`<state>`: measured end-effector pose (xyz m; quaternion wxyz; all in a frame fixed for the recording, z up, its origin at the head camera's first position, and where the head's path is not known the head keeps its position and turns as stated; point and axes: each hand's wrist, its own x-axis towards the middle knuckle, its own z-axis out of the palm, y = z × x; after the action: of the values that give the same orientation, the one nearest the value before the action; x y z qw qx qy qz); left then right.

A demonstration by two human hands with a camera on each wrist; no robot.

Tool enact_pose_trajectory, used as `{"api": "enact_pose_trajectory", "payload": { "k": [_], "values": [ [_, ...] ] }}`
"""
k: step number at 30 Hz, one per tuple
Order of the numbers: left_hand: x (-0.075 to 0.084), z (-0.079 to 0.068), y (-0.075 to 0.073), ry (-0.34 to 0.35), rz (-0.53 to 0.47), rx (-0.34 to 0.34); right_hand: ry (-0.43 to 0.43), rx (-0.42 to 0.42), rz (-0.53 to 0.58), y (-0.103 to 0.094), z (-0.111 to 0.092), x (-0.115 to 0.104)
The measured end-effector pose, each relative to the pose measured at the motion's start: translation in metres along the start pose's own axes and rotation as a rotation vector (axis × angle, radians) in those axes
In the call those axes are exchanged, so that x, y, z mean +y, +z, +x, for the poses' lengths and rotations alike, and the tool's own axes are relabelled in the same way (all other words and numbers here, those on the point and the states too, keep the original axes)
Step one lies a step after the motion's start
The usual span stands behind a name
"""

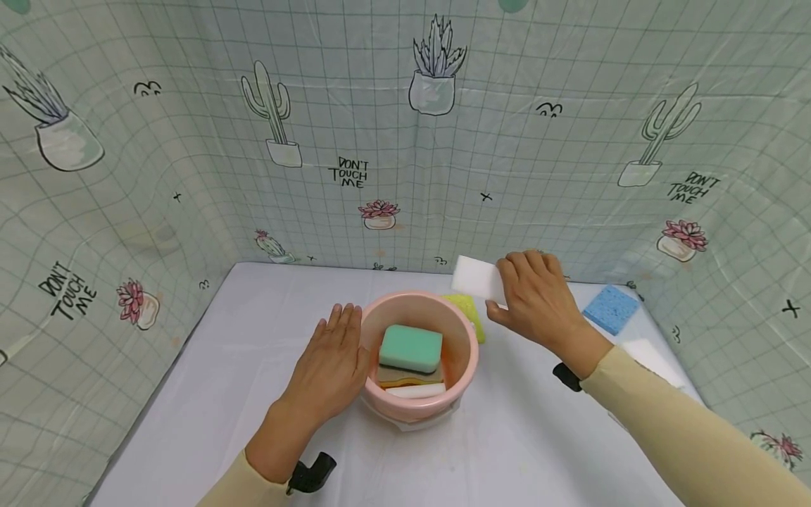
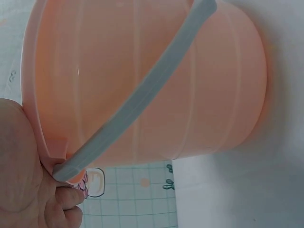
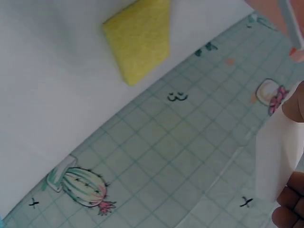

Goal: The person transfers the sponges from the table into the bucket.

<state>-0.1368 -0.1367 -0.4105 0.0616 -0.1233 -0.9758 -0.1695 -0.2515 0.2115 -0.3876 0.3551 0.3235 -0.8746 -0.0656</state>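
A pink bucket (image 1: 467,366) stands mid-table with a pale handle (image 2: 137,97) hanging at its side. Inside it lie a green sponge (image 1: 412,347) with a dark underside, layered tan and orange pieces below, and a white block (image 1: 415,391). My left hand (image 1: 332,366) rests against the left of the rim, its fingers straight. Up and right of the bucket, my right hand (image 1: 535,299) pinches a white sponge block (image 1: 476,279) between thumb and fingers; the right wrist view shows this white sponge block (image 3: 275,156) at its right edge.
A yellow sponge (image 1: 467,315) lies behind the bucket's right side, partly hidden by it. Farther right are a blue sponge (image 1: 611,308) and a white piece (image 1: 652,359), the latter partly covered by the right sleeve. Cactus-print cloth (image 1: 380,127) walls the table at the back and sides.
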Motion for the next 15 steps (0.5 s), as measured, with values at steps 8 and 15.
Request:
{"api": "enact_pose_trajectory", "payload": {
  "k": [8,15],
  "values": [
    [0.000,0.001,-0.001,-0.007,-0.013,-0.010,-0.043,0.000,0.162,-0.023,0.028,-0.042],
    [0.001,0.001,-0.001,-0.004,-0.017,-0.012,-0.057,-0.183,0.279,-0.026,0.036,-0.072]
  ]
}}
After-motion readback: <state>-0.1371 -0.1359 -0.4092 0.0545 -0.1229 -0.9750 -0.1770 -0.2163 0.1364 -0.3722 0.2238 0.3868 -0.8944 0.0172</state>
